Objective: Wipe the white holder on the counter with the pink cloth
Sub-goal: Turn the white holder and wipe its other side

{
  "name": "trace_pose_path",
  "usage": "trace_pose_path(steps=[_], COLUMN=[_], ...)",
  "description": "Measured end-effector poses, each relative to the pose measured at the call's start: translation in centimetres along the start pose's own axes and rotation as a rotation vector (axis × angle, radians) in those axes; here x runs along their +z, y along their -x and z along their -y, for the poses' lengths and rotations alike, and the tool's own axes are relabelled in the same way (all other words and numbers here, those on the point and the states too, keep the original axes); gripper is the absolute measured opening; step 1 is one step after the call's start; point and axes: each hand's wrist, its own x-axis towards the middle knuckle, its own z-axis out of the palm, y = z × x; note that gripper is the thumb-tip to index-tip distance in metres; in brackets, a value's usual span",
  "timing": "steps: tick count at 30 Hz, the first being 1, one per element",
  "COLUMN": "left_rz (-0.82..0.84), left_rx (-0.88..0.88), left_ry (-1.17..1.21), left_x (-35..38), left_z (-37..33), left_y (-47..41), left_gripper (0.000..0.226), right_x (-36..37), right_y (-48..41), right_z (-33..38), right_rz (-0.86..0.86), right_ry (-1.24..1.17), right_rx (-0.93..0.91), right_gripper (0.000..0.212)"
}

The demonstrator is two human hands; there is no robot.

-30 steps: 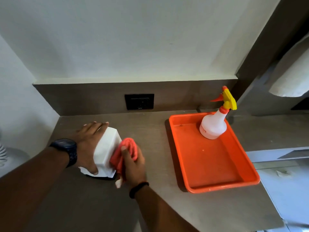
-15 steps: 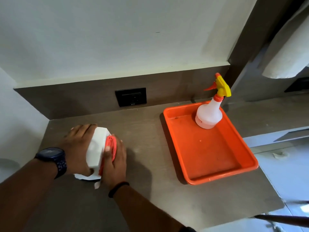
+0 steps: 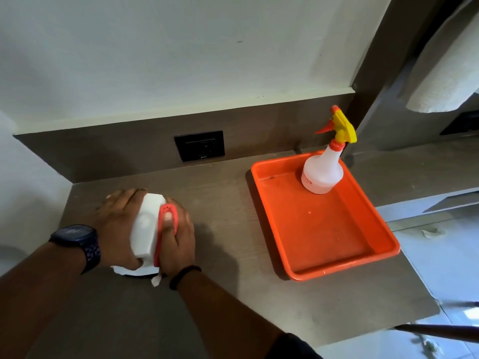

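The white holder stands on the brown counter at the left. My left hand, with a dark watch on the wrist, clasps the holder's left side and steadies it. My right hand presses the pink cloth flat against the holder's right side, thumb on top of the cloth. Most of the cloth is hidden between my palm and the holder. A bit of white paper pokes out under the holder's base.
An orange tray lies to the right with a white spray bottle with a yellow and orange head at its far corner. A black wall socket sits in the backsplash. A paper towel roll hangs at the upper right. The counter's edge runs at the right.
My right hand has gone from bunching the cloth at the holder's right front corner to pressing it flat along the right side. The left hand keeps its hold.
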Motion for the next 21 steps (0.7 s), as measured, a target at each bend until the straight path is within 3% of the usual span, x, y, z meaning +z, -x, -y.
trace_pose_path(steps=[5, 10, 13, 18, 21], left_rz=[0.040, 0.067, 0.064, 0.062, 0.064], left_rx=[0.011, 0.018, 0.022, 0.024, 0.031], left_ry=[-0.031, -0.028, -0.020, -0.048, -0.036], left_x=[-0.7, -1.3, -1.0, -0.8, -1.0], left_z=[-0.1, -0.3, 0.0, 0.1, 0.0], left_y=[0.2, 0.2, 0.3, 0.1, 0.3], left_gripper=[0.135, 0.137, 0.138, 0.138, 0.138], right_x=[1.0, 1.0, 0.6, 0.8, 0.8], right_y=[2.6, 0.5, -1.7, -0.9, 1.4], right_z=[-0.7, 0.4, 0.3, -0.8, -0.9], right_rz=[-0.056, -0.054, -0.041, -0.042, -0.045], right_ry=[-0.110, -0.118, -0.136, -0.178, -0.198], right_rx=[0.073, 0.031, 0.078, 0.237, 0.208], right_gripper=[0.038, 0.040, 0.055, 0.051, 0.034])
